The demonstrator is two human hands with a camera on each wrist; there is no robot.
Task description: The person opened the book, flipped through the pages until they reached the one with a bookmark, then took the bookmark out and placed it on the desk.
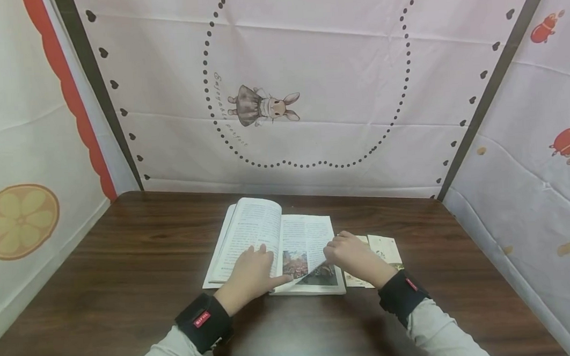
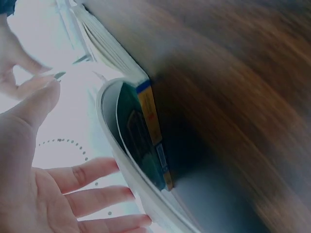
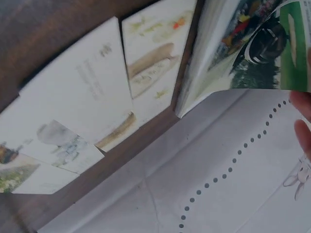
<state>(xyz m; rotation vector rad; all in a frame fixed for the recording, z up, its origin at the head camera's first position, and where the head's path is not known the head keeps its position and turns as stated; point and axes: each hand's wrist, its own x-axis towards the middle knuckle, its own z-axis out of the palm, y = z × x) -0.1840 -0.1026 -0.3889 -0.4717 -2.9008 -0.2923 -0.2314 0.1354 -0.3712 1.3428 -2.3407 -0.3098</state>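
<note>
An open book with printed text and colour pictures lies on the table, its left-hand pages curving upward. My left hand rests on the left-hand pages, fingers spread and thumb stretched over the lower middle. In the left wrist view, its fingers look fairly straight against the bent pages. With my right hand I pinch the outer edge of a right-hand page. That page's lower corner is raised, and a dark picture shows beneath it.
Pale illustrated cards lie on the table just right of the book, partly behind my right hand. The dark wooden table extends around the book. Printed cloth walls stand at the back and both sides.
</note>
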